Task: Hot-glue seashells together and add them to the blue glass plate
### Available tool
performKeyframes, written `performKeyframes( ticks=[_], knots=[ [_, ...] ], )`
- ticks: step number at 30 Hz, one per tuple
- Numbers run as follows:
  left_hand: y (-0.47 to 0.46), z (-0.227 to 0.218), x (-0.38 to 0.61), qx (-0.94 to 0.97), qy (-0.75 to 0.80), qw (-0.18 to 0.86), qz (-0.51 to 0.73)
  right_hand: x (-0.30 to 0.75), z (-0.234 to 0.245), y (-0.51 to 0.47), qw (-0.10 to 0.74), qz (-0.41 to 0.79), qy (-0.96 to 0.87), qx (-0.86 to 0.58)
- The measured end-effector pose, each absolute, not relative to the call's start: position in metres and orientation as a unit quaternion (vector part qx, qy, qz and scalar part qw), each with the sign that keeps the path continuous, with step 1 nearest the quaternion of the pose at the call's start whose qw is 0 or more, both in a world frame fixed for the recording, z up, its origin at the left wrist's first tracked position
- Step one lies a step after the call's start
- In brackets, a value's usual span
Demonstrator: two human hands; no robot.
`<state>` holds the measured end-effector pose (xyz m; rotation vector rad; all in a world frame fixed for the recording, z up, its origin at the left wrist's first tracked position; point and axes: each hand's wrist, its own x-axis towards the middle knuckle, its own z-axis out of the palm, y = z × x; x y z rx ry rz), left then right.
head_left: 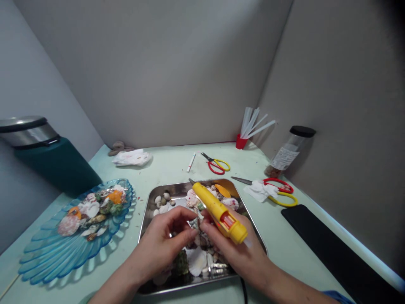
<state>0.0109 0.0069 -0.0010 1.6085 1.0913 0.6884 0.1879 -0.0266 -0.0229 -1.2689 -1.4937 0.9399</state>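
Observation:
My right hand is closed round a yellow hot glue gun, its dark nozzle pointing up and to the left. A clear glue stick end pokes out of its back. Opposite it, my left hand is curled, thumb and fingers pinching a small greyish shell. The right fingertips meet that shell too; exactly which fingers bear it I cannot tell. Both hands are above a metal tray of shells, among them a white scallop shell and an orange shell. My hands hide part of the tray.
Left is a blue shell-shaped dish with shells, beside a teal bottle. Behind lie a tissue pack, a marker-like stick and scissors. Right are larger scissors, a red cup of glue sticks, a jar and a black strip.

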Motion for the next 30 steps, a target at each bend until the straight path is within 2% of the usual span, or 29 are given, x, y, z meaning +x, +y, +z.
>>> performKeyframes(
  ticks=[9, 18, 30],
  knots=[
    [0.0085, 0.0006, 0.0119, 0.561, 0.456, 0.612, 0.320, 0.1850, -0.0202, -0.0249, 0.504, 0.406, -0.538, -0.539],
    [0.0110, 0.0006, 0.0067, 0.507, 0.380, 0.699, 0.331, 0.1911, -0.0141, -0.0272, 0.476, 0.389, -0.624, -0.482],
    [0.0076, 0.0022, 0.0056, 0.516, 0.355, 0.711, 0.320, 0.1895, -0.0195, -0.0278, 0.474, 0.374, -0.620, -0.501]
  ],
)
